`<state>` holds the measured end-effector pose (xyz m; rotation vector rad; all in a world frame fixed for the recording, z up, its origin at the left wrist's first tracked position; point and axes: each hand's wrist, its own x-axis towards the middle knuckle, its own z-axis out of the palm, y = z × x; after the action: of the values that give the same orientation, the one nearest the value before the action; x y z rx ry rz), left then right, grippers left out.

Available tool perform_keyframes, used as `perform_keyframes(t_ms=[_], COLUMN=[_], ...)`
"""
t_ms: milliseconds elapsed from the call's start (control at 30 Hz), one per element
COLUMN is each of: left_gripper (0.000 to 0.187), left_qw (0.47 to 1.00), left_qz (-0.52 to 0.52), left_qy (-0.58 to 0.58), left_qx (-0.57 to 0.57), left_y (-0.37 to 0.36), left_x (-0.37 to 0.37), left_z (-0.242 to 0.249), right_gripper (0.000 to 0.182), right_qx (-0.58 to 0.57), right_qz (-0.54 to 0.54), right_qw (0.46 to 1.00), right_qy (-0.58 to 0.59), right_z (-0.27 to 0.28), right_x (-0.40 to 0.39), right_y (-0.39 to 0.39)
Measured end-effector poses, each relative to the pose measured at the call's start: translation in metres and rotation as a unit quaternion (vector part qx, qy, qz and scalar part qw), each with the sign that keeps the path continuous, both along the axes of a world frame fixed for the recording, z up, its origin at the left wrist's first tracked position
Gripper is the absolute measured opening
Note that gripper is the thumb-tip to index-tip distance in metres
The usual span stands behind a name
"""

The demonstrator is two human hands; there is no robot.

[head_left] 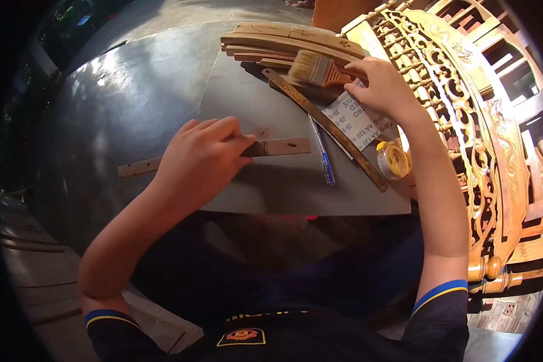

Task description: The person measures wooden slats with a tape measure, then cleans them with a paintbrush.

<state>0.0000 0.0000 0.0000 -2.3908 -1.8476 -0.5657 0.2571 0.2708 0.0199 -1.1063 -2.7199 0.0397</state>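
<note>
My left hand (202,148) is closed around a thin wooden strip (283,146) with holes near its ends, holding it over the grey table. My right hand (380,84) has its thumb and fingers closed around the handle of a wide paintbrush (311,67), whose pale bristles point left. Below that hand lies a sheet of sandpaper (356,117), printed backing up. A longer, darker wooden strip (326,127) lies slantwise over the sandpaper's edge. Beside it are a blue pen (323,151) and a round yellow-and-clear container or roll (394,160).
Several wooden boards (283,39) are stacked at the table's back edge. Carved, varnished wooden furniture pieces (464,108) stand close on the right. The grey table (223,196) ends just in front of my lap.
</note>
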Motion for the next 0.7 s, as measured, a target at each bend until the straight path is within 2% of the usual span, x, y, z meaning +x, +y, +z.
perform_keyframes(t_ms=[67,167,367,467,567,600,700], left_gripper=[0.03,0.03,0.033,0.032,0.029,0.028,0.026], left_qw=[1.0,0.991,0.984,0.982,0.98,0.978,0.975], left_qz=[0.001,0.02,0.055,0.043,0.027,0.026,0.025], left_qy=[-0.018,-0.131,-0.17,-0.183,-0.197,-0.206,-0.221], left_qx=[0.015,0.004,0.01,0.023,0.022,0.015,-0.002], left_y=[0.003,0.011,0.013,0.015,0.016,0.017,0.019], left_x=[0.004,-0.008,-0.011,-0.014,-0.016,-0.016,-0.019], left_z=[-0.005,-0.028,-0.035,-0.04,-0.041,-0.041,-0.038], right_gripper=[0.051,0.043,0.04,0.037,0.032,0.028,0.023], right_qx=[-0.001,0.018,0.068,0.097,0.118,0.167,0.11], right_qz=[0.023,-0.019,-0.041,0.006,0.053,0.106,0.118], right_qw=[1.0,0.998,0.989,0.995,0.987,0.971,0.984], right_qy=[0.013,-0.063,-0.128,0.016,0.099,0.133,0.077], right_z=[-0.006,-0.001,0.001,-0.007,0.016,0.028,0.062], right_x=[0.005,-0.024,-0.055,-0.054,-0.056,-0.055,-0.049], right_y=[0.005,-0.008,0.0,0.007,0.001,-0.013,-0.058])
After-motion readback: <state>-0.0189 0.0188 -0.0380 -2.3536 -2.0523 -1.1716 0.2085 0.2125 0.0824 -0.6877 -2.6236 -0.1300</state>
